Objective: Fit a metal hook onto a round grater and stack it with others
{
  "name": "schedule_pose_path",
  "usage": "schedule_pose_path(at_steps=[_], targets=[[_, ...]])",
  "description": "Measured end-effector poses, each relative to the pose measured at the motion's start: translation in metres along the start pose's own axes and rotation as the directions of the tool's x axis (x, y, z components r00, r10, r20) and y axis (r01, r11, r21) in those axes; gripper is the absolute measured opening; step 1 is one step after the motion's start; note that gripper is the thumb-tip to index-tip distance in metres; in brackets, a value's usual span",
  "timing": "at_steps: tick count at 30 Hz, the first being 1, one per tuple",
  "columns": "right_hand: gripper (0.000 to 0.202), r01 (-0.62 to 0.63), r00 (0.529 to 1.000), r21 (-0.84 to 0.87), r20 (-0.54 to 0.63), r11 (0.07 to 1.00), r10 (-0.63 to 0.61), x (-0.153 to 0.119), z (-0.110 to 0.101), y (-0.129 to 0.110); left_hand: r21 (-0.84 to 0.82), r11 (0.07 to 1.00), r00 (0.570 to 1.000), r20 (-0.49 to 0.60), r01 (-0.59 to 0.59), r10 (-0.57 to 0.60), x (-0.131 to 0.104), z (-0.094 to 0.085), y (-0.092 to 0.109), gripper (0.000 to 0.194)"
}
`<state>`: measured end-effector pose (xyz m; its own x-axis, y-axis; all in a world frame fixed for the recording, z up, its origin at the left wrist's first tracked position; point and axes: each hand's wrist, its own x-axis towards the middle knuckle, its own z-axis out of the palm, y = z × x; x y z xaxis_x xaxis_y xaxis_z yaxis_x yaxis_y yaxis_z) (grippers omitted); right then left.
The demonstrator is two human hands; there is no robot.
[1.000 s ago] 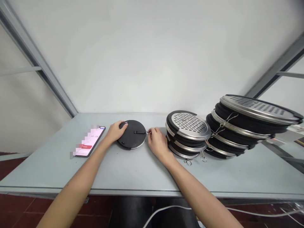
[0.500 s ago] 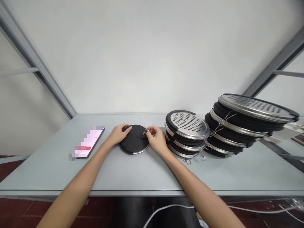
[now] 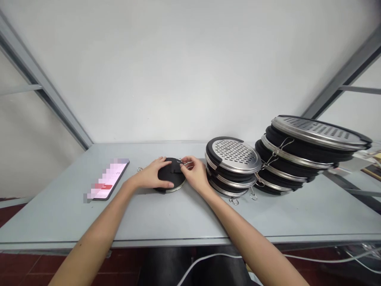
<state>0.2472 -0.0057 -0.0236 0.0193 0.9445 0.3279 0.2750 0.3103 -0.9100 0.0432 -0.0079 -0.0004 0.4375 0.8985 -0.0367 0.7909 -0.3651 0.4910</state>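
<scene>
Flat on the table lies a round black disc [image 3: 169, 180] with a silver rim at its front edge. My left hand [image 3: 150, 174] grips it from the left, thumb on the front part and fingers across the far part. A short black flap [image 3: 175, 168] stands out on its top. My right hand [image 3: 193, 170] is closed in a pinch at the disc's right side, on a small metal piece by the flap's end; fingertips partly hide it. A wire ring [image 3: 139, 169] shows just left of my left hand.
Right of my hands stands a short stack of round discs [image 3: 236, 155] with slotted silver tops and black rims. A taller, leaning stack [image 3: 315, 133] is beyond it, wire clips hanging between. A phone [image 3: 108, 180] lies at left. A white cable [image 3: 214, 255] hangs below the table edge.
My left hand has shifted right over the disc and its thumb now presses on the front part. The wire ring has come into view at left. My right hand keeps its pinch.
</scene>
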Motion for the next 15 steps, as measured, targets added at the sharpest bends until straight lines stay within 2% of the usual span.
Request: schedule_pose_path(at_steps=[3,11,15], targets=[[0.016,0.001,1.000,0.015,0.008,1.000,-0.001,0.000,0.001,0.000,0.120,0.991,0.996,0.077,-0.059,0.050,-0.005,0.002,-0.001,0.111],[0.018,0.005,0.999,0.055,0.043,0.998,-0.007,0.000,0.000,0.000,0.114,0.993,0.991,0.127,-0.045,0.030,-0.005,-0.001,-0.009,0.114],[0.020,-0.015,0.995,0.104,0.099,0.994,0.004,0.000,0.001,-0.001,0.079,0.995,0.994,0.101,-0.055,0.047,-0.005,-0.002,-0.014,0.111]])
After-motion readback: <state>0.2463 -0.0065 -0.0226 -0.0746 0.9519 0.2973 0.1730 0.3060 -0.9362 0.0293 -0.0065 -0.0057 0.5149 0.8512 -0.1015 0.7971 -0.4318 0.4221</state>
